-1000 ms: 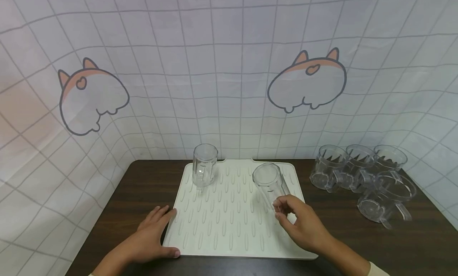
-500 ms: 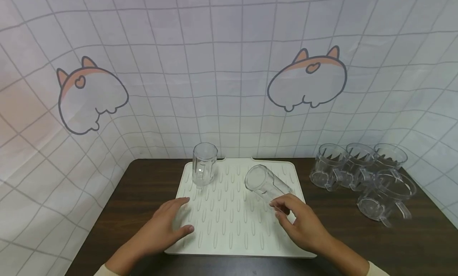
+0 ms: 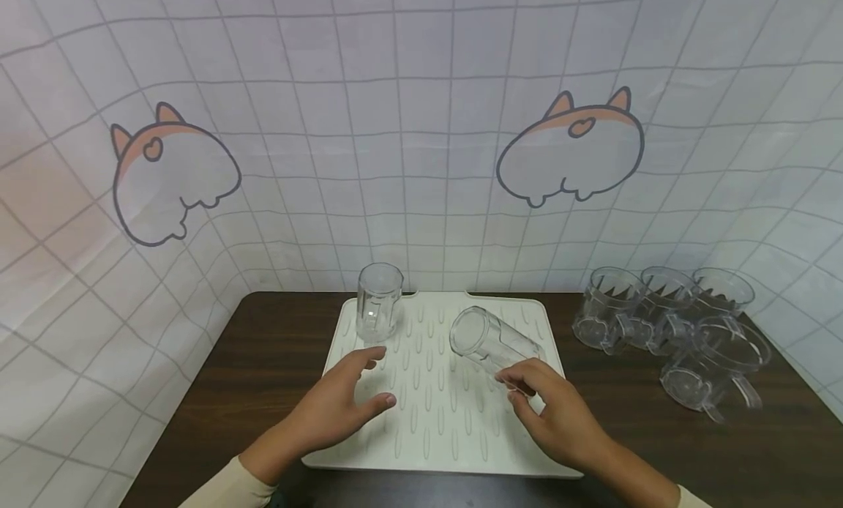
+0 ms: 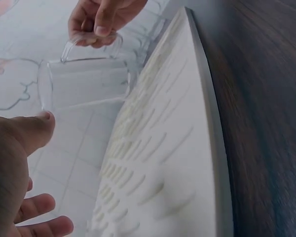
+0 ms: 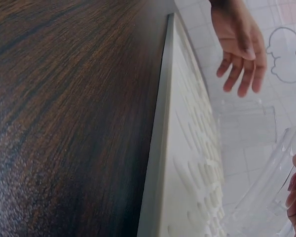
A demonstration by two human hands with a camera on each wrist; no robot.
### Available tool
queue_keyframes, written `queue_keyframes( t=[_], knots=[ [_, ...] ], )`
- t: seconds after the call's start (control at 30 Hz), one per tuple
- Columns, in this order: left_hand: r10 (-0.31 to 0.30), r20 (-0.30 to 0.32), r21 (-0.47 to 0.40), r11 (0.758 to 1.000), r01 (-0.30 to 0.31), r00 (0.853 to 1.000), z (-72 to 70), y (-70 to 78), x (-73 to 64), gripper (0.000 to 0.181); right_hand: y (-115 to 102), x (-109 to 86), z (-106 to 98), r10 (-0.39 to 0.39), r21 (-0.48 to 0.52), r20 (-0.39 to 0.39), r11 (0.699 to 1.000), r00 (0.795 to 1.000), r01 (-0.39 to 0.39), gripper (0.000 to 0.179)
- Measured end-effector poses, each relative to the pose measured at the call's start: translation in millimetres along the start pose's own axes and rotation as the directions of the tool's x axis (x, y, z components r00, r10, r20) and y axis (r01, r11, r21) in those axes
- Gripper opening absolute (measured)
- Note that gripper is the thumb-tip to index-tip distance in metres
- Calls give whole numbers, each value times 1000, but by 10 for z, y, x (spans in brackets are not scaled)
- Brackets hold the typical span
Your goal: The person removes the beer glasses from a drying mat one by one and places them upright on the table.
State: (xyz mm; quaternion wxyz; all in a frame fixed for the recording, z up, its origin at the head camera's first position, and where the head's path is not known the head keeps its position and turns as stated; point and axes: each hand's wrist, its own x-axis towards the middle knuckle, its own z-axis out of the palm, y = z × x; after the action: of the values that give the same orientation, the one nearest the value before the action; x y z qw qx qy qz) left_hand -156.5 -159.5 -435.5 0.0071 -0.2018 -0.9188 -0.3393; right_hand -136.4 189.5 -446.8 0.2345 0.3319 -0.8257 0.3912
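Observation:
My right hand (image 3: 556, 416) pinches the handle of a clear mug (image 3: 497, 341) above the white drying mat (image 3: 428, 420). The mug is tilted, one round end toward the upper left. In the left wrist view thumb and fingers of the right hand (image 4: 106, 22) close on the handle of this mug (image 4: 89, 84). Over the mat's left part hovers my left hand (image 3: 332, 402), fingers spread and relaxed, holding nothing. A second clear mug (image 3: 379, 303) stands upright at the mat's back left corner, beyond the left hand.
Several clear mugs (image 3: 612, 310) stand grouped on the dark wooden table (image 3: 237, 376) right of the mat; the nearest one (image 3: 698, 376) shows its handle toward the front. A white grid-patterned curtain (image 3: 421, 164) with cartoon dogs hangs behind and along the sides.
My left hand has left the mat's left edge and moved right and forward over the mat. The mug in my right hand has tipped leftward from a more upright position.

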Motion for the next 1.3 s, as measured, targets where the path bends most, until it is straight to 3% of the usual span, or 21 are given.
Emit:
queue_keyframes(
  t=[0.3, 0.6, 0.93, 1.3],
  knots=[
    [42, 22, -113, 993, -39, 999, 109, 125, 182, 77, -37, 3, 20, -23, 11, -2, 1000, 1000, 23, 43],
    [36, 32, -174, 984, -30, 999, 226, 261, 339, 80, -42, -4, 32, -29, 10, 4, 1000, 1000, 29, 45],
    [72, 14, -240, 969, -67, 997, 339, 377, 521, 77, -45, -8, 55, -39, 33, 24, 999, 999, 38, 45],
    [67, 42, -240, 969, -55, 997, 409, 551, 637, 84, -76, -3, 72, -52, 46, 31, 998, 998, 50, 47]
  ],
)
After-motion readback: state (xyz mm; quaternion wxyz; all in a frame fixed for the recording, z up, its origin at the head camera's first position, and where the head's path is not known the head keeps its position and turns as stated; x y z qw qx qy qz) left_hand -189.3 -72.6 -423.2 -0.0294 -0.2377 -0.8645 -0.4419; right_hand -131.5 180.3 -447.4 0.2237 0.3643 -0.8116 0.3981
